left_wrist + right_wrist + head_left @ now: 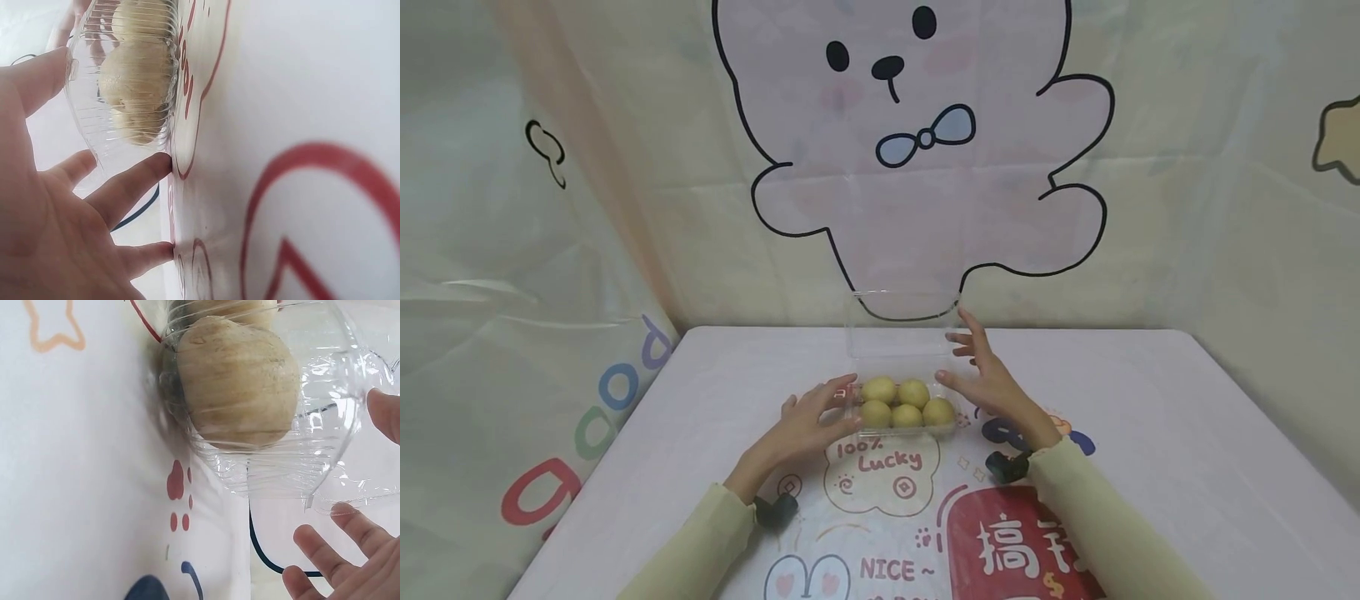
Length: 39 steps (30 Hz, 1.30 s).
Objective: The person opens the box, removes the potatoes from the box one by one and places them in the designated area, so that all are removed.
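Note:
A clear plastic clamshell box (904, 431) stands on the table with its lid (901, 327) raised at the back. Several round yellowish fruits (907, 416) lie in two rows inside it; their exact kind I cannot tell. My left hand (808, 421) is at the box's left side, fingers spread; in the left wrist view its thumb touches the rim and two fingertips reach the tabletop. My right hand (988, 385) is at the right side, thumb near the rim, and its spread fingers reach up beside the lid. One large fruit (240, 384) shows through the ribbed wall.
The white table (760, 354) carries a printed cover with a red patch (1000, 542) and "Lucky" lettering (889, 462). Behind it hangs a curtain (917, 217) with a cartoon bear. Each wrist wears a small dark camera.

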{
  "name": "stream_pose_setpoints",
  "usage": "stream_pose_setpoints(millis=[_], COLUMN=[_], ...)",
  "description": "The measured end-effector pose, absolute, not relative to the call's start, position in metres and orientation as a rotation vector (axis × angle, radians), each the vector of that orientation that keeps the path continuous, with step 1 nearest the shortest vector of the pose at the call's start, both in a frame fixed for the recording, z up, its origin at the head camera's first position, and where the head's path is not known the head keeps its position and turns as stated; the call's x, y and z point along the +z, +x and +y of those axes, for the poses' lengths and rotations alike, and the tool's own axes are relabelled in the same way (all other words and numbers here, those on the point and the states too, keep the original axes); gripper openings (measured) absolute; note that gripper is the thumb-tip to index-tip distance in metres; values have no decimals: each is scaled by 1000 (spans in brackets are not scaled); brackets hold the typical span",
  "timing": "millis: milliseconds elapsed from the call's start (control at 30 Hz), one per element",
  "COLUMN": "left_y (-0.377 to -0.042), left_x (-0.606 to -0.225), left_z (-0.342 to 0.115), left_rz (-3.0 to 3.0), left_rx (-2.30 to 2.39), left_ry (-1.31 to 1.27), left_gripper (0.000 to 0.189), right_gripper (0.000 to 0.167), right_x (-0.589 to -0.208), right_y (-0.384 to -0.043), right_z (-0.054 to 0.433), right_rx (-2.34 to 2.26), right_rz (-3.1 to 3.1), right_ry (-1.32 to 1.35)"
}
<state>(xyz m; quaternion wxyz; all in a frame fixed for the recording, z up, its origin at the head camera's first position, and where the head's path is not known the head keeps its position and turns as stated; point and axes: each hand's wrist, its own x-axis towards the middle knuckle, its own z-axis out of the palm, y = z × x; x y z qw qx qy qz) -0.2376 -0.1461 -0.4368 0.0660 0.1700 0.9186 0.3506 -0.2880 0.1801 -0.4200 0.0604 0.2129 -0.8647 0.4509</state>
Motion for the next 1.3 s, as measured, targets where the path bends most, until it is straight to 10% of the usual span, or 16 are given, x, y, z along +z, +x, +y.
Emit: stream_pose_setpoints(millis=[1300], left_y=[-242], left_x=[-439], left_z=[-149], left_rz=[2729], left_rx=[1068], left_ry=[546], left_gripper=[72], right_gripper=[101], right_x=[-430], right_y=[-289], right_z=[179], right_rx=[1404], right_rz=[-2727], right_ry=[633])
